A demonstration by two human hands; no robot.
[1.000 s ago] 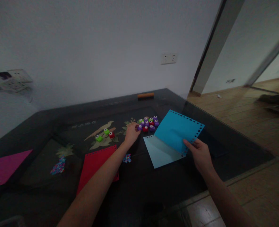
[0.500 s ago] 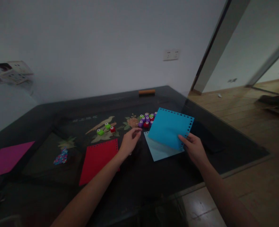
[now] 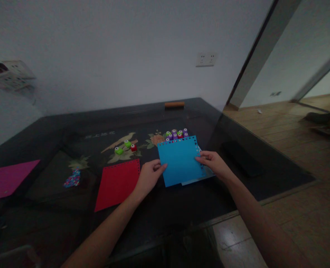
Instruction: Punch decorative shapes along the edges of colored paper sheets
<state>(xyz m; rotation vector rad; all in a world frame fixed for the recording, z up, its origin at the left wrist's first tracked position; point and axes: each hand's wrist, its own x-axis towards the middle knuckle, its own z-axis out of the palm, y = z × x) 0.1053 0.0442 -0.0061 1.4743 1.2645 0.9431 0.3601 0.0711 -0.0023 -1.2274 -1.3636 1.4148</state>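
Note:
Between my two hands is a blue sheet of paper (image 3: 180,162) with holes punched along its top and right edges. My left hand (image 3: 151,173) pinches its left edge, and my right hand (image 3: 212,162) pinches the right edge near the holes. Beneath it a pale blue sheet (image 3: 201,178) lies on the table, mostly covered. Left of my left hand lies a red sheet (image 3: 117,184), also punched along its top and right edges. Behind the blue sheet stand several small craft punches (image 3: 174,134) in purple, green and red, partly hidden by it.
Two green punches and a red punch (image 3: 133,147) sit on the dark table (image 3: 159,219). Farther left are a heap of colourful bits (image 3: 72,178) and a magenta sheet (image 3: 11,178). A brown bar (image 3: 174,105) lies near the wall; a black flat object (image 3: 241,158) is at right.
The blue sheet has moved left and turned to face me more squarely, now overlapping the pale sheet's left side. My left hand has taken hold of its left edge.

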